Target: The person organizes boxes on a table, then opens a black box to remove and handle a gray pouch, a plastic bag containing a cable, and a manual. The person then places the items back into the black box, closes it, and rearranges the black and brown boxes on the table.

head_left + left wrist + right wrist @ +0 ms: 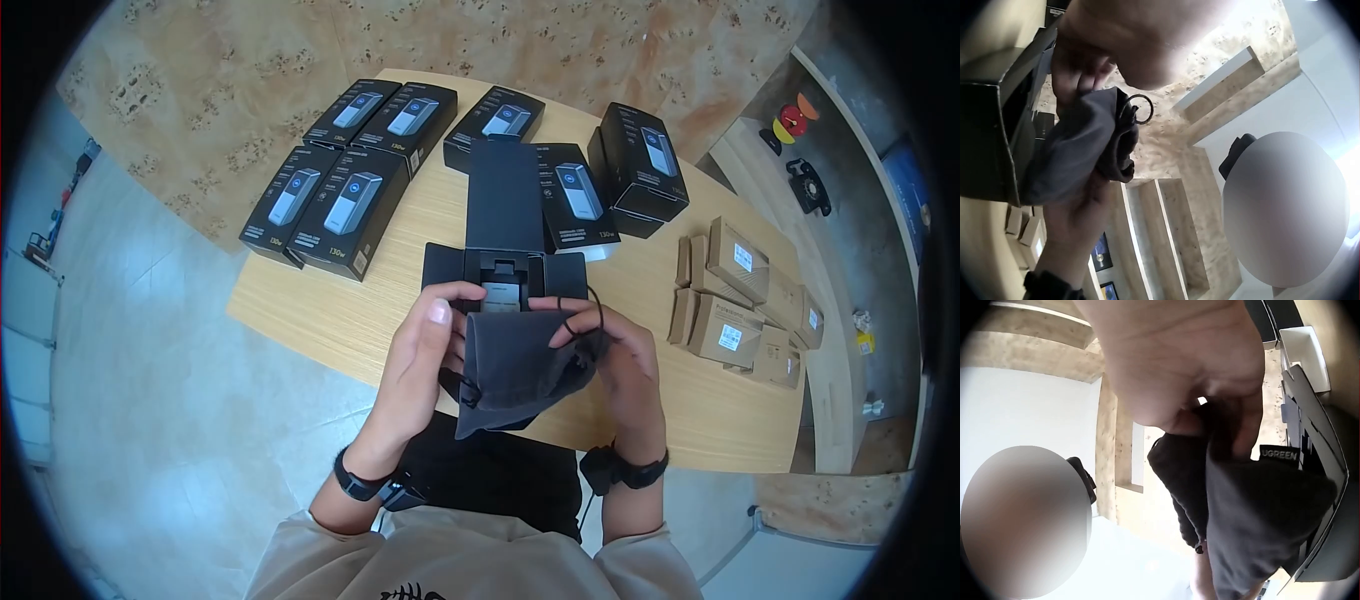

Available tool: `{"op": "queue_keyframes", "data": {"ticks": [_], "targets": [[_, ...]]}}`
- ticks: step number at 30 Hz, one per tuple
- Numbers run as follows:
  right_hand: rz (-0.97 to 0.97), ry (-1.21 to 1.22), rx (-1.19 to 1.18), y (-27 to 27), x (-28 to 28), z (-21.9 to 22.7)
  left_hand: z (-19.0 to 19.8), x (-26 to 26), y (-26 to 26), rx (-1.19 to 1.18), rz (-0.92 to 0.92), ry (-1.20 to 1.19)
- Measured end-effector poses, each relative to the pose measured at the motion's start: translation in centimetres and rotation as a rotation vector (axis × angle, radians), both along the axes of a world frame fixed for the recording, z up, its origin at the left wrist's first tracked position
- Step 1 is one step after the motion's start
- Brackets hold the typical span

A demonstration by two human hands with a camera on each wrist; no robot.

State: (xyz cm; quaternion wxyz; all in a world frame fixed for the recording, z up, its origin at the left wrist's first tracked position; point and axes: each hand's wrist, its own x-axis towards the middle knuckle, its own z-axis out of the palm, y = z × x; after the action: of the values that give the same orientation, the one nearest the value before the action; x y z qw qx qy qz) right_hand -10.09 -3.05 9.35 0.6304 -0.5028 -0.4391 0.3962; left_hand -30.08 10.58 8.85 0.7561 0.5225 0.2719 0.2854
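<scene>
A dark grey cloth pouch (515,355) with black drawstrings lies over the near part of an opened black box (505,215), whose lid and side flaps stand spread. The left hand (415,350) holds the pouch's left edge, thumb up. The right hand (620,355) pinches the gathered side of the pouch, a cord looped by its fingers. Inside the box a pale printed piece (502,296) shows. In the right wrist view the pouch (1260,519) carries a UGREEN tag (1279,454), and the right hand (1191,369) grips its cloth.
Several closed black boxes (345,205) stand at the table's back left, others (640,160) at the back right. Several brown cartons (735,325) are stacked at the right of the table (300,325). A shelf with a black telephone (808,187) stands beyond.
</scene>
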Motion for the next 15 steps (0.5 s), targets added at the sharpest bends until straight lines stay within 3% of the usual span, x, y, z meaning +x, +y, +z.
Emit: {"op": "queue_keyframes", "data": {"ticks": [6, 8, 10, 11, 13, 15], "targets": [[0.015, -0.132, 0.046, 0.4, 0.8, -1.0, -1.4, 0.3, -0.4, 0.388, -0.061, 0.123], [-0.011, -0.151, 0.023, 0.4, 0.1, -0.5, -2.2, 0.3, 0.4, 0.314, -0.048, 0.105], [-0.159, -0.063, -0.060, 0.7, -1.2, 0.1, -2.1, 0.7, 1.0, 0.240, -0.034, 0.086], [-0.134, 0.050, -0.109, 0.7, -0.8, -0.1, -1.6, 1.0, 1.1, 0.248, 0.014, 0.105], [-0.216, -0.052, -0.090, 1.2, -1.5, -0.5, -1.4, 1.4, 1.2, 0.257, 0.059, 0.122], [-0.299, -0.153, -0.072, 1.6, -1.9, -0.9, -1.6, 1.6, 1.3, 0.566, 0.201, 0.372]]}}
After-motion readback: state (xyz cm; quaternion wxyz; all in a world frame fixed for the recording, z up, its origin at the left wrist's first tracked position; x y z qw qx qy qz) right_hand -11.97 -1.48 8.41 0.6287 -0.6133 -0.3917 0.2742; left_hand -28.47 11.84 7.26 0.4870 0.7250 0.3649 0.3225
